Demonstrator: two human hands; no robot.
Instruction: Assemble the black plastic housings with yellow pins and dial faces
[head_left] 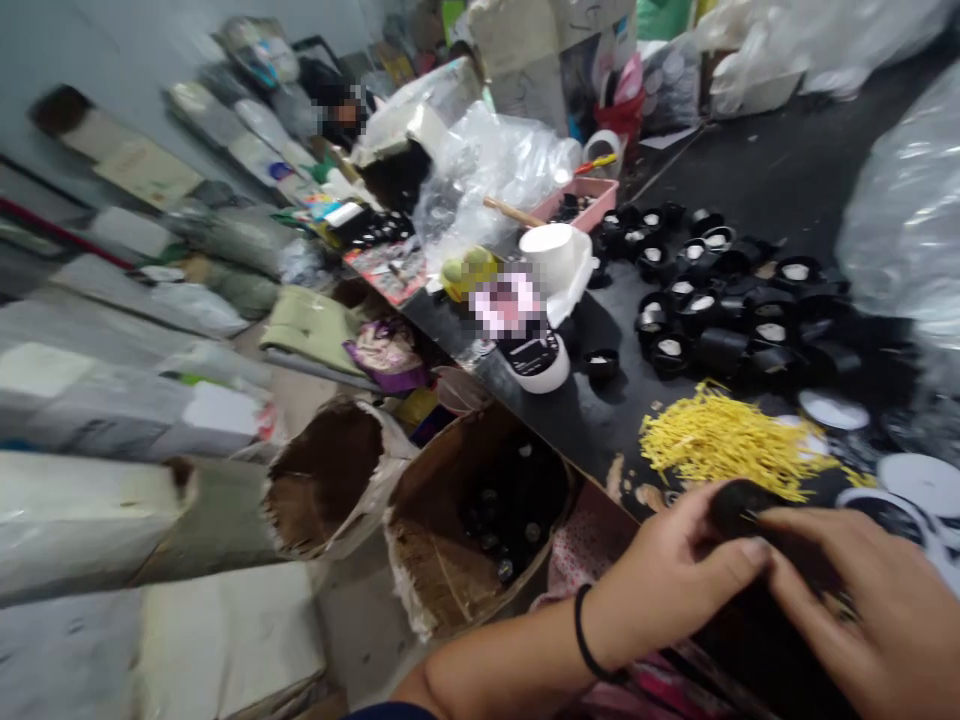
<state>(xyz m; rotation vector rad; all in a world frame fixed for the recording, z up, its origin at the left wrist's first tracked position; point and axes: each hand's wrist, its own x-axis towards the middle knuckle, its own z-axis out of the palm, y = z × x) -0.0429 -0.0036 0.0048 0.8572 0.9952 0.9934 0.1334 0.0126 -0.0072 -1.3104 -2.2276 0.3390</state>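
Low on the right, my left hand (679,570), with a black band at the wrist, has its thumb and fingers closed around a dark round piece (742,505). My right hand (870,590) is against the same piece from the other side, fingers bent over it, the two hands touching. A pile of short yellow strips (727,440) lies just beyond them on the black table (600,430). Many black cups with white centres (705,300) are heaped farther back. White discs (919,485) sit at the right edge near my right hand.
Below the table's edge stand an open carton (442,540) with black parts inside and a torn round container (322,480). A white tub (551,255), a pink tray (592,205) and clear plastic bags (495,170) are farther back. Wrapped boxes (225,620) fill the left.
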